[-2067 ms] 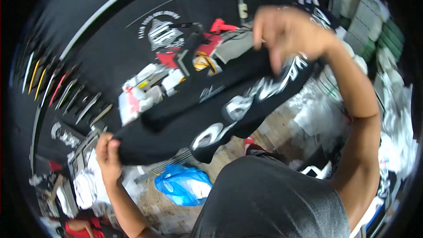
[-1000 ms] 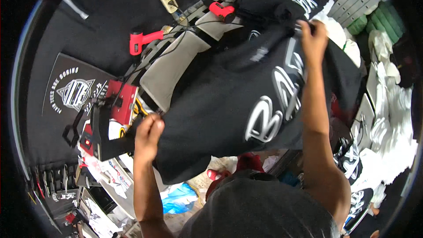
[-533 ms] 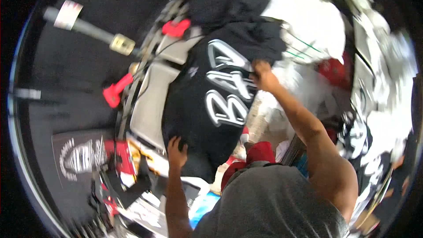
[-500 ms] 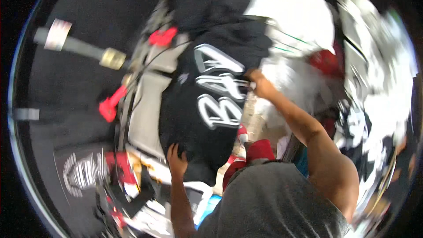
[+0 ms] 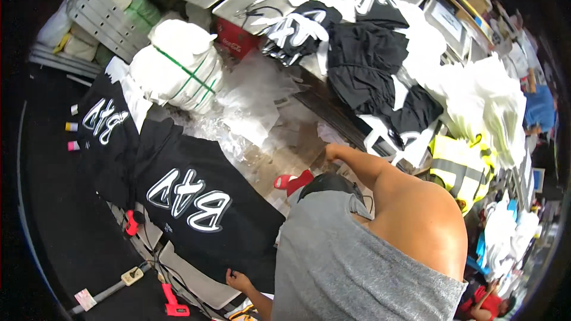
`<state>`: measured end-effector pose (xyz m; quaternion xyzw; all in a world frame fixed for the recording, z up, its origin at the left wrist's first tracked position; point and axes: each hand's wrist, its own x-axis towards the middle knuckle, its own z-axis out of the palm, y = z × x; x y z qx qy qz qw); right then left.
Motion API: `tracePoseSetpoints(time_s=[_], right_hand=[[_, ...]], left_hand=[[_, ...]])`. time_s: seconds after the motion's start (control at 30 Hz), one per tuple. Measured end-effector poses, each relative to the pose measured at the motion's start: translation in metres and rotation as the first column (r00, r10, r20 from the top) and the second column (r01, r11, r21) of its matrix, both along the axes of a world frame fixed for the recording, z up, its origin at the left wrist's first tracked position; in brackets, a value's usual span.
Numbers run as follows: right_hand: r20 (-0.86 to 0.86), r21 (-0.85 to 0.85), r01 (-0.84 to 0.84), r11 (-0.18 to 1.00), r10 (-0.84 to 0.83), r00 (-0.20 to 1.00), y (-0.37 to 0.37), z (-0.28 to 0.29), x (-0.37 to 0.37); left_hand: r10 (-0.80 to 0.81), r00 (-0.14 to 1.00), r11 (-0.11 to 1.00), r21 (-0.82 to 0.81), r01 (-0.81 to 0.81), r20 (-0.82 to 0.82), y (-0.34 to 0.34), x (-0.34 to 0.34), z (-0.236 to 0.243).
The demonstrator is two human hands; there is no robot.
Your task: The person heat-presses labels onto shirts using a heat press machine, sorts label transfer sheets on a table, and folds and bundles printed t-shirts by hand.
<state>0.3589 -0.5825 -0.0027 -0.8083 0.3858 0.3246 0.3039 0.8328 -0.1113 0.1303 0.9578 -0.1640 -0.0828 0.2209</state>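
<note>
The black shirt [image 5: 205,163] is spread over the grey boards [image 5: 193,274], with its white letters [image 5: 189,190] turned up, and most of it lies up and away from the left hand [image 5: 239,280]. The shirt's side edge is met by that hand; its fingers are loosely curled there, but it cannot be told whether any cloth is pinched. The right hand [image 5: 329,153] is held well apart from the shirt, near a red shoe [image 5: 284,182], and it cannot be told how far it is opened or if anything is held. For neat work, the cloth is best touched lightly, with flat fingers, so that no folds are made and the letters are not pulled out of shape. Care is best taken with the red tool [image 5: 173,301] to the left of the left hand, so that it is not bumped. Past the shirt's far end, another black shirt [image 5: 107,154] is set close, and could be dragged along if a hard tug is given.
</note>
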Motion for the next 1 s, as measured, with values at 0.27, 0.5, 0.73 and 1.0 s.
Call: tracePoseSetpoints(time_s=[0.27, 0.5, 0.73, 1.0], right_hand=[[-0.008, -0.085, 0.188, 0.978, -0.189, 0.982, 0.021, -0.061, -0.077], [0.252, 0.096, 0.315, 0.944, -0.329, 0.91, -0.067, 0.055, 0.181], [0.732, -0.559, -0.47, 0.683, 0.673, 0.107, -0.041, 0.215, 0.567], [0.483, -0.638, -0.725, 0.259, 0.868, -0.114, 0.01, 0.202, 0.826]], left_hand=[[0.098, 0.989, 0.905, -0.404, -0.133, -0.107, 0.023, 0.023, -0.048], [0.285, 0.95, 0.944, -0.209, -0.255, 0.128, 0.016, 0.052, 0.003], [0.433, 0.891, 0.9, -0.004, -0.437, 0.133, -0.031, 0.089, 0.02], [0.62, 0.619, 0.719, 0.033, -0.695, -0.482, -0.042, 0.12, 0.055]])
